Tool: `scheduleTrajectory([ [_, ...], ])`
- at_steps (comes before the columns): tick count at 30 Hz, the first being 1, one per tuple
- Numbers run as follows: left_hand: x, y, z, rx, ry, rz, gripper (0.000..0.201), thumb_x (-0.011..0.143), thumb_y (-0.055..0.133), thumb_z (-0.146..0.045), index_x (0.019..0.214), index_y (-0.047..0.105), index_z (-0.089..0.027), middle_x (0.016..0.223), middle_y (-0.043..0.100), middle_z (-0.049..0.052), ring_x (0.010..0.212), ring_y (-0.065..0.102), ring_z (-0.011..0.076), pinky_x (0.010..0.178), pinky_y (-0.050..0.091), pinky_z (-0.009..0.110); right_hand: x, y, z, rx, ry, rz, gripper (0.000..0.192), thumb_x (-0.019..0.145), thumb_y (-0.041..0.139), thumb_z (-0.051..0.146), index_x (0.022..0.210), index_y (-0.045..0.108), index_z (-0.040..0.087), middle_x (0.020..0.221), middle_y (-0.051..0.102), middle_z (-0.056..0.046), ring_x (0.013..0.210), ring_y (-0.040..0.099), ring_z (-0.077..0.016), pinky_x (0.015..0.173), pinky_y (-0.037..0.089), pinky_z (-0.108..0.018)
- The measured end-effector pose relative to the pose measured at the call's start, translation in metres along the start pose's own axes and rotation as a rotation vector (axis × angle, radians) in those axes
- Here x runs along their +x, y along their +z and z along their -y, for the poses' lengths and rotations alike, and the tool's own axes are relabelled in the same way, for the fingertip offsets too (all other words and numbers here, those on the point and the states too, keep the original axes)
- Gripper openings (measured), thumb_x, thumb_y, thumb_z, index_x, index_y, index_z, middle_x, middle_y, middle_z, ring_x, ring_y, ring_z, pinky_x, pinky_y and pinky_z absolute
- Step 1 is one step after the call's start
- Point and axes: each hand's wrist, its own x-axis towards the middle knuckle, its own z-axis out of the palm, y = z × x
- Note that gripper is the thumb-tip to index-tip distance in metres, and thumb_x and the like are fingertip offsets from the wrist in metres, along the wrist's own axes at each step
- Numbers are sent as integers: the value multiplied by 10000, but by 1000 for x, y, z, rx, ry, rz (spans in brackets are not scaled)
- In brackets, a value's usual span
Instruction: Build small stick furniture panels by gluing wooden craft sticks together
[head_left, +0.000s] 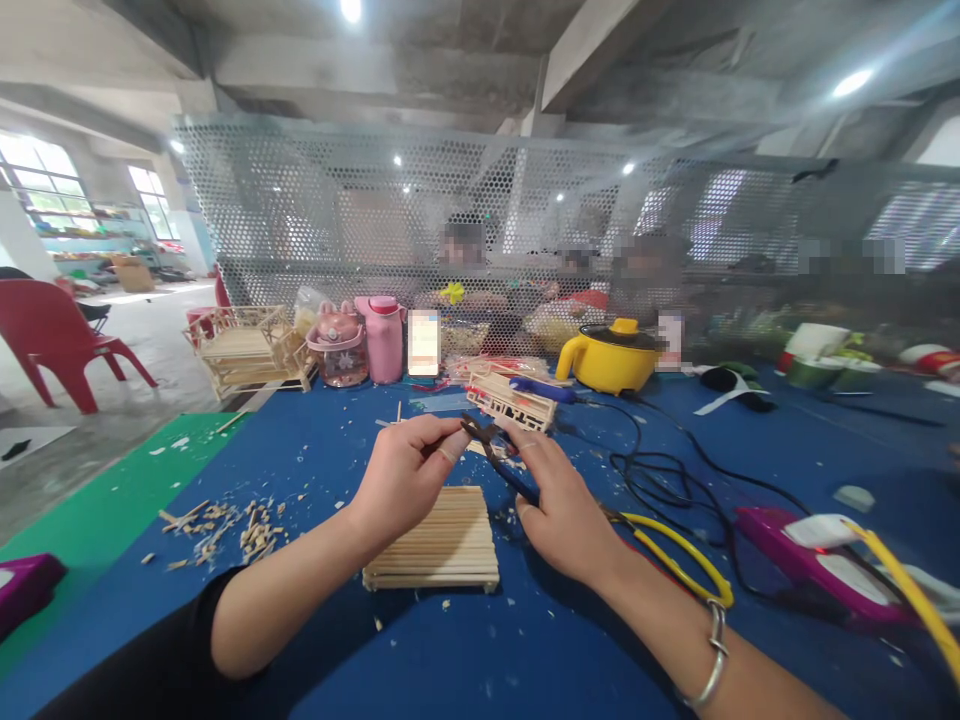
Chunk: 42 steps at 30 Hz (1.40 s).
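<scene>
1. The left hand (pixel 401 478) is closed, with its fingertips pinched on the tip of a dark tool (pixel 499 462).
2. The right hand (pixel 562 510) is just beside it, with the fingers bent around the same dark tool. I cannot tell what kind of tool it is.
3. Both hands are close together over the blue table (pixel 450 640), near the middle.
4. A flat panel of wooden sticks (pixel 439 545) lies on the table right under the hands.
5. Yellow-handled pliers (pixel 679 560) lie to the right of the right hand.
6. A pile of wood bits (pixel 225 525) sits to the left.
7. Farther back stand a small stick frame (pixel 517 400), a yellow pot (pixel 611 360) and a pink bottle (pixel 384 338).
</scene>
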Motion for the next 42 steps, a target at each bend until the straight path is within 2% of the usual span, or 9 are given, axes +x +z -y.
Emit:
scheduleTrajectory([
  [13, -2, -3, -1, 16, 65, 26, 245, 873, 500, -301, 860, 700, -161, 689, 655, 25, 636, 541, 129, 593, 420, 243, -1, -4, 1, 114, -27, 20, 768, 596, 438, 8, 1333, 373, 214, 1197, 533, -93, 1167, 469, -240, 1021, 361, -451],
  [19, -1, -4, 1, 36, 88, 33, 251, 877, 495, -305, 824, 696, -164, 662, 636, 17, 615, 527, 123, 574, 414, 236, -1, -1, -1, 161, -29, 54, 770, 601, 423, 12, 1345, 356, 197, 1285, 490, -103, 1215, 439, -245, 1050, 331, -455],
  [24, -2, -4, 0, 41, 84, 40, 262, 876, 493, -313, 800, 688, -155, 680, 646, 26, 626, 533, 126, 579, 418, 234, -1, -5, -1, 132, -21, 60, 739, 602, 430, 22, 1323, 395, 181, 1269, 521, -104, 1205, 461, -251, 1044, 345, -452],
  [32, -1, -3, -2, 102, 27, 84, 322, 889, 460, -364, 858, 706, -158, 589, 603, -3, 541, 482, 105, 516, 382, 214, -6, -2, 1, 54, 25, 18, 537, 718, 460, 93, 1251, 477, 153, 1189, 604, -125, 1106, 558, -268, 956, 438, -439],
  [37, -1, -4, 3, 147, 107, 72, 344, 888, 452, -371, 827, 714, -157, 603, 629, 15, 556, 495, 112, 541, 404, 221, -3, -8, 6, 172, 4, 38, 436, 797, 467, 148, 1226, 533, 196, 1151, 642, -87, 1066, 590, -240, 928, 459, -393],
  [39, 0, -4, 5, 159, 128, 66, 364, 891, 438, -387, 834, 713, -154, 583, 618, 15, 540, 482, 112, 526, 400, 222, -1, -13, 9, 276, 17, 89, 402, 812, 472, 160, 1195, 563, 238, 1057, 672, -43, 979, 618, -218, 880, 480, -373],
  [42, 0, -5, 8, 182, 156, 63, 381, 891, 432, -403, 820, 709, -151, 521, 559, -5, 503, 438, 103, 491, 366, 215, -1, -18, 14, 479, 112, 226, 293, 816, 491, 194, 1073, 626, 231, 734, 641, 12, 682, 602, -163, 669, 511, -303],
])
